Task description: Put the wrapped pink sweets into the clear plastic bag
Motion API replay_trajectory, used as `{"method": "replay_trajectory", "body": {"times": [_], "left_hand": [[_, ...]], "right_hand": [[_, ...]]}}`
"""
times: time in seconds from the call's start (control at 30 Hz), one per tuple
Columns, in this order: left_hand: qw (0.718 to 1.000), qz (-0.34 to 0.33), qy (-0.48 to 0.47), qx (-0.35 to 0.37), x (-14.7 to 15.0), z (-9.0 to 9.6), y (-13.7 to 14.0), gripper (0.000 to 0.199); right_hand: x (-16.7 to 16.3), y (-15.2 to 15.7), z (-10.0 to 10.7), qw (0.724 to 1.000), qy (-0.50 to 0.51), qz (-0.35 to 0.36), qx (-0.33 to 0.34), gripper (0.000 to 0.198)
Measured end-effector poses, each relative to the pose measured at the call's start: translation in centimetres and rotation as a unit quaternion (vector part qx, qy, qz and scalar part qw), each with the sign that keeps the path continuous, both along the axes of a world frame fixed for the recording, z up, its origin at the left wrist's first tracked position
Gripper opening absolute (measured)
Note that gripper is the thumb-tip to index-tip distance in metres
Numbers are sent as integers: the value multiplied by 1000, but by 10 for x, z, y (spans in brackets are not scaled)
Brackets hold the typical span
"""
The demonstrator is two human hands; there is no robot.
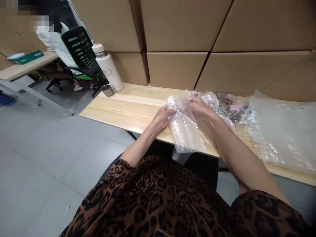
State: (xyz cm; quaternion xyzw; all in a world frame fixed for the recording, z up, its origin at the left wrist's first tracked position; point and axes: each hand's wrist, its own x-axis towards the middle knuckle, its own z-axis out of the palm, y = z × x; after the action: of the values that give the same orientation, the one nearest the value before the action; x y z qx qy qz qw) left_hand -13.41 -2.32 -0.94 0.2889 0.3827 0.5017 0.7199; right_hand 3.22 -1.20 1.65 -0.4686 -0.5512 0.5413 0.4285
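Note:
A clear plastic bag point(186, 133) hangs slightly over the front edge of the wooden table point(118, 108). My left hand point(163, 116) grips the bag's left side near the top, thumb laid over the plastic. At the bag's upper right is my right hand point(196, 104), its fingers blurred and partly hidden, so what they do there is unclear. Just beyond my right hand lies a pile of clear-wrapped brown and pink items point(230, 105). Farther right, a stack of flat clear plastic bags point(286, 128) covers the table.
A white thermos point(110, 70) and a small metal cup point(107, 90) stand at the table's left end. Large cardboard boxes point(177, 69) are stacked along the back edge. At far left, a person in white point(53, 42) sits on a green-and-black chair point(80, 49) by another table.

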Motion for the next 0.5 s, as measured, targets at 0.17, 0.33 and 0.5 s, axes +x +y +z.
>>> {"method": "replay_trajectory", "body": {"times": [0.17,0.33,0.5], "left_hand": [[999,36,9,19,3,-3,-5,26],[995,82,-3,62,19,-6,-17,33],[993,56,0,107,25,-7,-38,53]], "right_hand": [[11,-26,21,941,-111,-203,246,30],[-16,-64,9,947,-198,-75,243,54],[-24,-66,-15,965,-174,-57,186,58]]}}
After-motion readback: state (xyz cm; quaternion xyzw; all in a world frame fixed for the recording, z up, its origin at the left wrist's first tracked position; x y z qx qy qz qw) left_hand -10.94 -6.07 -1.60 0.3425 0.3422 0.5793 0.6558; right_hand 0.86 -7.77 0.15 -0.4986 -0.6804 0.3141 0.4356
